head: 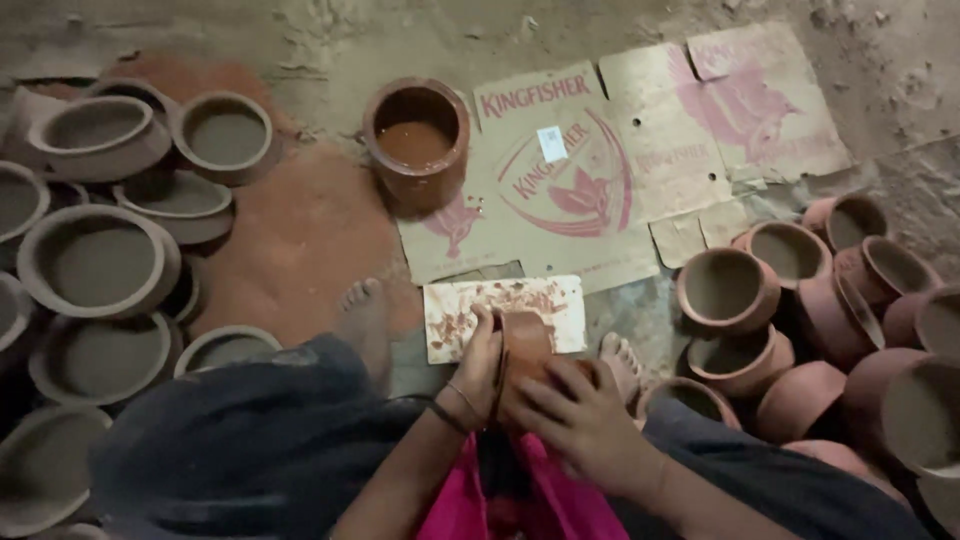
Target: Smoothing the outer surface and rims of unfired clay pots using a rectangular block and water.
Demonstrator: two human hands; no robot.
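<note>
Clay pot [525,345] sits between left hand [478,365] and right hand [580,415]; both grips closed.

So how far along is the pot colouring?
Looks done: a pile of red-coated pots on the right. In hand: both hands, left hand and right hand, hold one reddish pot over a stained white board. Left: many grey uncoated lids stacked on the left; the paint pot holds red slip.

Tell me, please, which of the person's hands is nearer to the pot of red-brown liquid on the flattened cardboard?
Left. The left hand grips the left side of the held clay pot, below the liquid-filled pot. The right hand lies lower and further right.
</note>
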